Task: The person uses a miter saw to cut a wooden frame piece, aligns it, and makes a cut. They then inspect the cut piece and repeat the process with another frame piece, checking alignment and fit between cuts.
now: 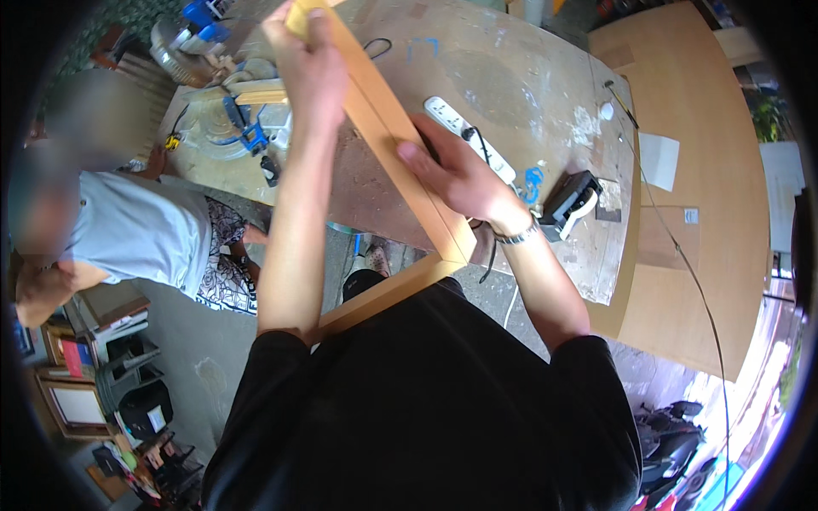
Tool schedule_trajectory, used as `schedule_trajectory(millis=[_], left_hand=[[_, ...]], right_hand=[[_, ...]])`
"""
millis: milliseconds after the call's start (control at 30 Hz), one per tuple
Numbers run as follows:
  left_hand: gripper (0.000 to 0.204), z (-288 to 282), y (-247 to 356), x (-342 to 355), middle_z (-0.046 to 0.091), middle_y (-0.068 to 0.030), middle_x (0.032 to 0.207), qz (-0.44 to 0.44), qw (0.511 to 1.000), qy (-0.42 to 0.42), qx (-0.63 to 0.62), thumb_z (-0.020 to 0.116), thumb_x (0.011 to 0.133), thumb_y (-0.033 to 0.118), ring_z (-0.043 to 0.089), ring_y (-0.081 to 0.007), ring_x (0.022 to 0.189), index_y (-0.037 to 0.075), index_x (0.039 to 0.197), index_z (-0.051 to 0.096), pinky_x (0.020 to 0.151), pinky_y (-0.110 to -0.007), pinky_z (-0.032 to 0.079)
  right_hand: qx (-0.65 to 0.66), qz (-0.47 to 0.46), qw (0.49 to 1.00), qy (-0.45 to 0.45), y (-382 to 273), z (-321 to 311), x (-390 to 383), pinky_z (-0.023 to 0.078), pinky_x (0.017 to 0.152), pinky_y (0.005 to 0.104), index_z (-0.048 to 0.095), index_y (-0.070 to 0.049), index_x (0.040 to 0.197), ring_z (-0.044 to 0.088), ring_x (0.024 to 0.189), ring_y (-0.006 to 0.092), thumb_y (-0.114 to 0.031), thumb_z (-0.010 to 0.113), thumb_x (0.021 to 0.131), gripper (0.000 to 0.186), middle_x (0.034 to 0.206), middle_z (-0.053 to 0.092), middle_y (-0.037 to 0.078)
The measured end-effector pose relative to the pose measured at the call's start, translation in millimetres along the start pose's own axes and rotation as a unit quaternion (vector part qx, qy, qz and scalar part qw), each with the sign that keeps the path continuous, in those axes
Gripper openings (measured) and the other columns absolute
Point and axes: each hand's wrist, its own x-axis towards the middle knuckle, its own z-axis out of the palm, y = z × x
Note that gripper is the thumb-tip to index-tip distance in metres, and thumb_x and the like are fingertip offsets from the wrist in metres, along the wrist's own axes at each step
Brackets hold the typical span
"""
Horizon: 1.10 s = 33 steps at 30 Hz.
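Wooden frame (371,106) in hand, held up at an angle over the near edge of the worktable (520,77) — not lying flat on it. 2 bars show: a long bar running up and away, and a lower bar (388,294) coming back toward the dark shirt (426,400). They meet at 1 corner (456,254), with a thin seam line across it.

Left hand (315,81) grips the far end of the long bar, thumb on the upper face. Right hand (460,175) is wrapped over the same bar nearer the corner, thumb on top, other fingers mostly hidden behind the wood. Neither hand holds a tool.

Progress: this corner looks joined and closed, judging by how the 2 bars sit together; whether it is glued or nailed, cannot tell. The far end is cut off by the upper edge, and the lower bar's other end runs out of sight by the left forearm, so the remaining corners can't be checked. Surface looks like bare wood, so any finishing seems not done — a judgement only.

Nearby on the table: white power strip (450,119) just beyond the right hand, black tape dispenser (571,196) to its right. Co-worker (141,230) in a pale shirt at left, well apart from the frame.
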Motion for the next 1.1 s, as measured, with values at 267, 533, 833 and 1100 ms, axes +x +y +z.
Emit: schedule_trajectory(millis=[267, 533, 833, 1100], left_hand=[[0.032, 4, -17, 16, 0.061, -0.0135, 0.116, -0.078, 0.996, 0.021, 0.024, 0.053, 0.107, 0.019, 0.062, -0.0177, 0.096, 0.005, 0.134, 0.043, 0.080, -0.033, 0.054], [0.030, 9, -31, 6, 0.061, -0.0129, 0.113, -0.088, 0.995, 0.030, 0.041, 0.052, 0.107, 0.018, 0.062, -0.0181, 0.094, 0.006, 0.132, 0.043, 0.077, -0.034, 0.055], [0.028, 0, -51, 4, 0.059, -0.0125, 0.110, -0.094, 0.995, 0.011, 0.010, 0.050, 0.107, 0.019, 0.062, -0.0182, 0.088, 0.006, 0.131, 0.041, 0.070, -0.034, 0.056], [0.029, -4, -53, 1, 0.060, -0.0127, 0.112, -0.114, 0.992, 0.025, 0.035, 0.051, 0.107, 0.019, 0.063, -0.0188, 0.090, 0.008, 0.132, 0.041, 0.070, -0.035, 0.056]], right_hand=[[-0.013, -0.037, 0.996, 0.074, 1, 5, 11, 0.049, 0.072, 0.0344, 0.055, 0.007, 0.124, 0.060, 0.081, 0.0177, -0.036, 0.057, 0.105, 0.047, 0.090, 0.064, 0.015], [-0.022, 0.010, 0.998, 0.060, 18, 6, 12, 0.041, 0.062, 0.0281, 0.057, 0.002, 0.120, 0.045, 0.071, 0.0080, -0.038, 0.052, 0.108, 0.042, 0.079, 0.051, 0.001], [-0.041, 0.012, 0.998, 0.053, 27, 7, 14, 0.044, 0.066, 0.0301, 0.056, 0.001, 0.114, 0.047, 0.072, 0.0096, -0.036, 0.049, 0.110, 0.038, 0.080, 0.052, 0.005], [-0.041, 0.017, 0.998, 0.040, 28, 10, 13, 0.044, 0.069, 0.0310, 0.055, 0.001, 0.112, 0.048, 0.076, 0.0109, -0.035, 0.048, 0.110, 0.037, 0.083, 0.053, 0.006]])
